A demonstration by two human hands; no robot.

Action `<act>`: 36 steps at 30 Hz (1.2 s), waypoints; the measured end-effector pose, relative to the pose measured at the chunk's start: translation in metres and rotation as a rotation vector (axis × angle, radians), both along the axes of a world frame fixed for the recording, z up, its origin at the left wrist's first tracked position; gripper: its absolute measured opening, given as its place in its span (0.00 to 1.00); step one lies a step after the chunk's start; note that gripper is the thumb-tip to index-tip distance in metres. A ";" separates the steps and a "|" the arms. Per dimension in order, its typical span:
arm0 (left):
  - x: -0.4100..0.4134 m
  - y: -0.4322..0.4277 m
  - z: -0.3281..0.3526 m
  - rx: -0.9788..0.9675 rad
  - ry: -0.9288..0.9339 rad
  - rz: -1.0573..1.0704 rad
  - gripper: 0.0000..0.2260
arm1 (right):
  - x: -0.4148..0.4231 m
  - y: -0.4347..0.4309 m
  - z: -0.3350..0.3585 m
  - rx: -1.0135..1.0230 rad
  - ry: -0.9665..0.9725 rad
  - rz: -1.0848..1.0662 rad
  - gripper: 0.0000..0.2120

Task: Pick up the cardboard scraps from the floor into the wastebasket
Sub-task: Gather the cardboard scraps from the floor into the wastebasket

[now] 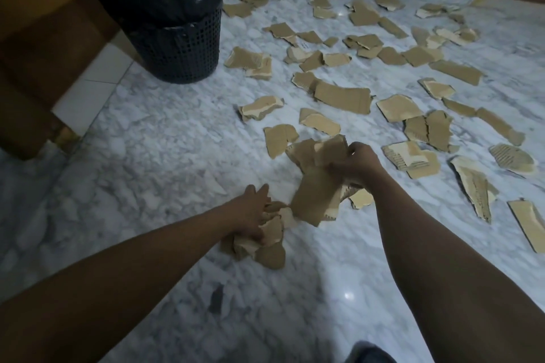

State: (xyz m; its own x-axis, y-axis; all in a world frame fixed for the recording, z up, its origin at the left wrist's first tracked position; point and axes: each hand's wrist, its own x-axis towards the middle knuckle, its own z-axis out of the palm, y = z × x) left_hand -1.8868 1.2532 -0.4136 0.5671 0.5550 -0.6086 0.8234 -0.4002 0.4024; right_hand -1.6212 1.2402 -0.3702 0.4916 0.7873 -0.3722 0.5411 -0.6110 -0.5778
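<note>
Right hand (358, 160) clamped round a bunch of torn brown cardboard scraps (315, 186), its fingertips hidden behind them. Left hand (253, 215) on a blurred scrap pile (267, 247); cannot tell its grip. Black mesh wastebasket (177, 47), bag-lined, rim cut off, stands upper left on the white marble floor (147, 156).

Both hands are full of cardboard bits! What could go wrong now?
1. The right hand grips a loose stack of scraps by one end, so pieces might slide out before reaching the wastebasket, which stands well off to the left.
2. The left hand holds a crumpled bunch of small bits that could drop.
3. Many loose scraps lie on the shiny marble floor. Stepping on one might cause a slip.
</note>
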 end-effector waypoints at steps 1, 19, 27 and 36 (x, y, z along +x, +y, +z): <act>0.000 0.000 -0.002 0.035 0.003 0.016 0.55 | 0.005 -0.003 0.002 0.022 0.053 -0.049 0.26; 0.037 0.009 0.003 0.129 0.059 -0.047 0.38 | 0.047 -0.022 0.014 -0.003 0.167 -0.279 0.18; 0.034 0.013 0.001 0.102 0.039 -0.010 0.29 | -0.031 0.013 0.015 -0.051 -0.067 0.264 0.25; 0.030 0.014 -0.009 0.116 -0.033 0.023 0.25 | -0.045 0.013 -0.007 -0.225 -0.166 0.566 0.19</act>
State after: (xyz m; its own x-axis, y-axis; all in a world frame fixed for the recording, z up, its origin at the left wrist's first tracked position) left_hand -1.8569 1.2670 -0.4229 0.5723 0.6336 -0.5206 0.8198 -0.4271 0.3815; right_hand -1.6665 1.2531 -0.3771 0.0878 0.8535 -0.5136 0.8876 -0.3011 -0.3487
